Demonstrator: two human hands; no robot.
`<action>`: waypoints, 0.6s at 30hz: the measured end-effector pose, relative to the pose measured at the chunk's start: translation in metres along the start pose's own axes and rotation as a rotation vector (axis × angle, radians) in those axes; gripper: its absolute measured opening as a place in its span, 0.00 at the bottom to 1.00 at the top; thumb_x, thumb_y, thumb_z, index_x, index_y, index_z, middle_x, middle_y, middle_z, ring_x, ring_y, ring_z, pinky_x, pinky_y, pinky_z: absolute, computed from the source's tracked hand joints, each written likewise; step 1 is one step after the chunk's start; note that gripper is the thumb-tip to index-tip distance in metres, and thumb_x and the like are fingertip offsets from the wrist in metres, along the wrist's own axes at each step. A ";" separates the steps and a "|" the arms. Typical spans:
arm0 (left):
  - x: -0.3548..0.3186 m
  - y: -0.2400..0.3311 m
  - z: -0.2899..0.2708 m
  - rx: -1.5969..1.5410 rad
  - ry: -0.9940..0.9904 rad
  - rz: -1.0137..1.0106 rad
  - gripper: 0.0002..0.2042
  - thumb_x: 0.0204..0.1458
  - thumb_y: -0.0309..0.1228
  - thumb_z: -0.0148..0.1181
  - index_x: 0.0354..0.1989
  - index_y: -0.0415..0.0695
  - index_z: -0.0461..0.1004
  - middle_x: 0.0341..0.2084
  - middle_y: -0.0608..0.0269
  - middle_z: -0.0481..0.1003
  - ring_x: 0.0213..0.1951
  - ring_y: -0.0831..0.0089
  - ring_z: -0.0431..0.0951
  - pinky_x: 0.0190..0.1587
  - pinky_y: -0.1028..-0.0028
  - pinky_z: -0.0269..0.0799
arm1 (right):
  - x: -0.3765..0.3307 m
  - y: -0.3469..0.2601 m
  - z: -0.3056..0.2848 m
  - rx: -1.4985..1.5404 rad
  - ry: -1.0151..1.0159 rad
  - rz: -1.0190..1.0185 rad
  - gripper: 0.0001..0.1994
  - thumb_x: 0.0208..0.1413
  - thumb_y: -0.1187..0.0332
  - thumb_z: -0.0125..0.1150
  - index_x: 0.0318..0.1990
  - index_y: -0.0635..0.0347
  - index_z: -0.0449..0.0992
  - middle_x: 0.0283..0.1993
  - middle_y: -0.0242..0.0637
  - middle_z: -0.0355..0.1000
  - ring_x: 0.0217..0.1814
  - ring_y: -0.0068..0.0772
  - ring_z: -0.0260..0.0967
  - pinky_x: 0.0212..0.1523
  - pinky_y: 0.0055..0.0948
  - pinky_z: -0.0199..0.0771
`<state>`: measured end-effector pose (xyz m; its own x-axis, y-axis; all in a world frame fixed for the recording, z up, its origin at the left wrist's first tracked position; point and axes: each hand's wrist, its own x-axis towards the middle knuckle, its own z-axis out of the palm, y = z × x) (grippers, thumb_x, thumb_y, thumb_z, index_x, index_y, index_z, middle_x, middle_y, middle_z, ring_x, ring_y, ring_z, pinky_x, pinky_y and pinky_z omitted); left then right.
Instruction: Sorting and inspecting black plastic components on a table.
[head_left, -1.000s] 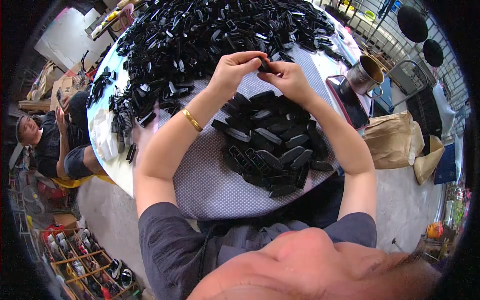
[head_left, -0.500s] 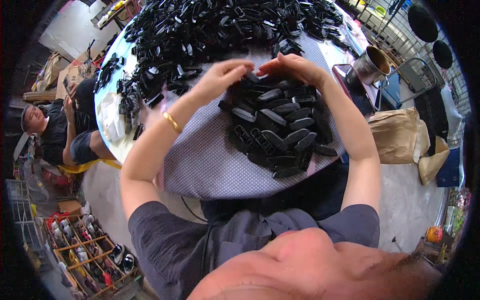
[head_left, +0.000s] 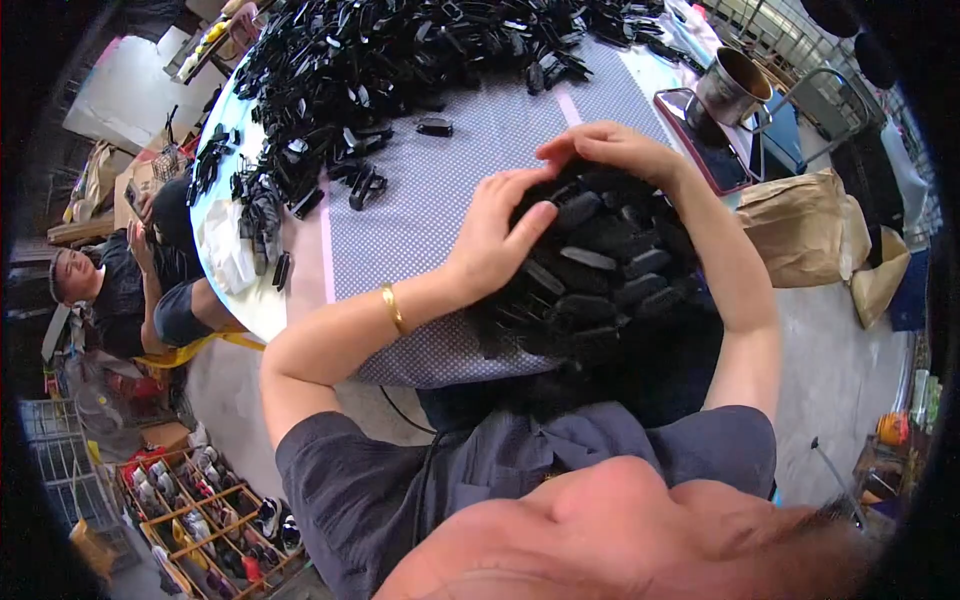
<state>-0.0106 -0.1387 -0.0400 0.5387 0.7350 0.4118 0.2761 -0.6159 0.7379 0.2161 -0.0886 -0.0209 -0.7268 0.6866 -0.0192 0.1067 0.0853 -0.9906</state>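
"Near pile of black parts [head_left: 588, 259]: lay where?"

"At near right edge of table [head_left: 400, 235], nearward of both hands' fingers; long axes mixed."

"Fingers?"

"Left hand [head_left: 492, 230]: laid together on far left side, thumb apart. Right hand [head_left: 630, 155]: arched around far side, unclamped."

Just right of the frame's centre, we curve both hands around a pile of black pieces [head_left: 590, 259]: our left hand [head_left: 497, 235] at its left side, our right hand [head_left: 625, 153] over its upper edge. Across the top we see a larger heap [head_left: 390, 60] on a dotted cloth [head_left: 395, 235]; at upper right, a metal pot [head_left: 728, 95] near a dark-screened device [head_left: 700, 135]; at far left, a seated person [head_left: 115, 300]; at lower left, a shoe rack [head_left: 190, 517]
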 end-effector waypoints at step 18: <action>-0.028 0.063 0.063 -0.209 -0.461 0.391 0.22 0.45 0.33 0.59 0.48 0.41 0.64 0.50 0.47 0.58 0.53 0.49 0.59 0.55 0.58 0.57 | -0.089 0.000 0.030 0.402 0.279 -0.261 0.33 0.56 0.41 0.35 0.42 0.68 0.70 0.23 0.37 0.69 0.29 0.34 0.69 0.40 0.36 0.68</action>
<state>0.0420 -0.2163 -0.0386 0.8682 0.2408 0.4338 -0.1461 -0.7115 0.6873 0.2603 -0.1718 -0.0235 -0.4810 0.8497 0.2160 -0.3600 0.0333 -0.9324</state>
